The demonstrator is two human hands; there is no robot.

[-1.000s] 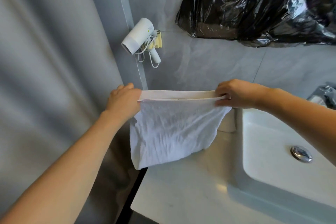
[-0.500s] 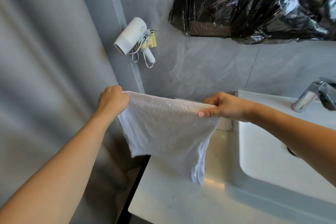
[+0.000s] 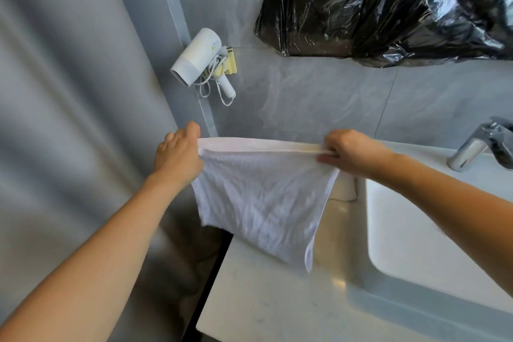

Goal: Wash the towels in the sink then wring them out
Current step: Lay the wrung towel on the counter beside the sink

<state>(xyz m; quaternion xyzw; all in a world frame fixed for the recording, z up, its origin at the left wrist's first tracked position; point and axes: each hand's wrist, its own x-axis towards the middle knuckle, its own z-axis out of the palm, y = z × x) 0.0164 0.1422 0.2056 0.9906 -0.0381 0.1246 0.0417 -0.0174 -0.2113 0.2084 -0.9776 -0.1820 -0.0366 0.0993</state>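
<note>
A white towel (image 3: 261, 200) hangs stretched flat in the air to the left of the white sink (image 3: 422, 233). My left hand (image 3: 177, 155) grips its upper left corner. My right hand (image 3: 349, 151) pinches the upper right corner, fingers curled over the hem. The top hem runs taut and nearly level between the two hands. The towel's lower edge slants down to a point over the pale counter (image 3: 277, 300).
A chrome faucet (image 3: 472, 147) stands at the sink's back right. A white hair dryer (image 3: 200, 58) hangs on the grey tiled wall above my left hand. Black plastic sheeting (image 3: 388, 5) covers the wall above the sink. The counter's dark left edge (image 3: 211, 280) drops off beside a grey panel.
Both hands have pulled the towel's top hem taut and level again after it tilted. The towel hangs flatter, and the view has shifted slightly.
</note>
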